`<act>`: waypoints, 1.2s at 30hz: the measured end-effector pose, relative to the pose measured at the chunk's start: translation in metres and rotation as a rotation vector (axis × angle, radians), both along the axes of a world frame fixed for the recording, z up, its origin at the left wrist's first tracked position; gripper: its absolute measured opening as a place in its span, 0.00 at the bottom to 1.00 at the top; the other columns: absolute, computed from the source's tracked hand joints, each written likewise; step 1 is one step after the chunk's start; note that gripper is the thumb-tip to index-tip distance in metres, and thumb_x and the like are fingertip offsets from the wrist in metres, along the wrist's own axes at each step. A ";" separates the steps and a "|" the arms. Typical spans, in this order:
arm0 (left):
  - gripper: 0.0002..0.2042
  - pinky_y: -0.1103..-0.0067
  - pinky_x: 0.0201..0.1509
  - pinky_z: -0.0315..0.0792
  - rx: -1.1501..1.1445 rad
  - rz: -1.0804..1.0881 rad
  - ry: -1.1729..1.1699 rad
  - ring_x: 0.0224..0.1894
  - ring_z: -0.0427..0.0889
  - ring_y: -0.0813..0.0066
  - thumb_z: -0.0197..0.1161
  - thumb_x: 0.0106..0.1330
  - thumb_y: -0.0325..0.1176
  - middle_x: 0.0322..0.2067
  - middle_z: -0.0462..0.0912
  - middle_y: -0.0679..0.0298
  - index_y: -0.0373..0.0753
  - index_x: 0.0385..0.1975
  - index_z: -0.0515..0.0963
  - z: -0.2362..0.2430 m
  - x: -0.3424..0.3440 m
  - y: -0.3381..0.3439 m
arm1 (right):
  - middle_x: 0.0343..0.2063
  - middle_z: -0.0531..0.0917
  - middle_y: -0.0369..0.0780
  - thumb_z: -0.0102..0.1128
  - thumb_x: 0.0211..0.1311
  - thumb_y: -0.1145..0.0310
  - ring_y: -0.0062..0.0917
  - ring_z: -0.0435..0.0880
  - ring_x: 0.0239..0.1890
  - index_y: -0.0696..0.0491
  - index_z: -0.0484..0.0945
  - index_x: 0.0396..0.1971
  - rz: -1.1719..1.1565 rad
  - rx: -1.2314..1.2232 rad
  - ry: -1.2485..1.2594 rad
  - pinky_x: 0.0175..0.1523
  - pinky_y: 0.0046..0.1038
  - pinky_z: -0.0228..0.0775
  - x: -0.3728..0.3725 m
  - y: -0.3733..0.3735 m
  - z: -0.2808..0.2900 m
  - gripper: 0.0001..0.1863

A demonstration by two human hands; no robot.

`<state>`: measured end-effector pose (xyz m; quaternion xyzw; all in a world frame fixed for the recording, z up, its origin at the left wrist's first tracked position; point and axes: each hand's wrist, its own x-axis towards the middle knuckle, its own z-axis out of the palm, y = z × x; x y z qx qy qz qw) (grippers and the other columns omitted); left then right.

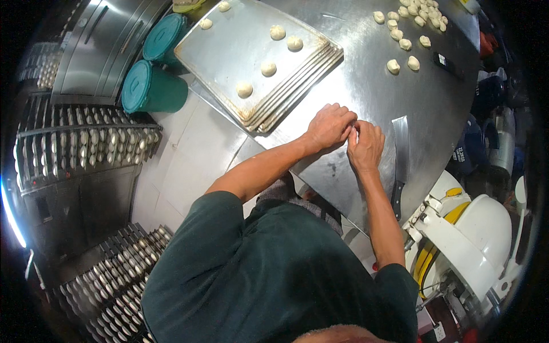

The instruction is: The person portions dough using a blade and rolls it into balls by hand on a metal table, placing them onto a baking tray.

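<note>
Over the near part of the steel table, my left hand and my right hand meet, fingers curled and pressed together. Between them shows a sliver of a pale piece of dough; the fingers hide most of it. Beyond my left hand lies a stack of metal baking trays, its top one bearing several round dough balls set apart. Loose dough pieces are scattered at the table's far right. A large knife with a black handle rests flat to the right of my right hand.
A small black device lies near the right edge of the steel table. Two teal lidded bins stand at the left. Racks of pale dough pieces fill the left side. A white machine stands close on the right.
</note>
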<state>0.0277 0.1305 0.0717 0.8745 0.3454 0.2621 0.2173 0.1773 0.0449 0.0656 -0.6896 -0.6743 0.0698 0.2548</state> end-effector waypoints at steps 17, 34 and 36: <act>0.09 0.59 0.46 0.73 -0.125 -0.037 0.034 0.37 0.81 0.48 0.63 0.62 0.30 0.34 0.85 0.53 0.41 0.41 0.81 0.010 -0.022 -0.022 | 0.38 0.83 0.42 0.57 0.63 0.68 0.42 0.76 0.45 0.51 0.79 0.36 -0.252 -0.064 -0.029 0.53 0.45 0.64 -0.008 -0.033 0.007 0.05; 0.09 0.60 0.48 0.72 -0.125 -0.155 -0.080 0.39 0.80 0.50 0.64 0.63 0.30 0.32 0.82 0.54 0.40 0.42 0.79 -0.008 -0.063 -0.043 | 0.41 0.81 0.44 0.58 0.57 0.72 0.46 0.76 0.48 0.53 0.78 0.39 -0.348 -0.034 0.020 0.55 0.46 0.64 -0.027 -0.075 -0.007 0.10; 0.11 0.59 0.48 0.72 -0.131 -0.192 -0.105 0.39 0.80 0.49 0.64 0.64 0.30 0.33 0.82 0.53 0.40 0.45 0.80 -0.014 -0.085 -0.039 | 0.41 0.81 0.44 0.58 0.56 0.72 0.45 0.76 0.48 0.53 0.79 0.39 -0.180 -0.065 0.022 0.55 0.46 0.64 -0.028 -0.113 -0.006 0.10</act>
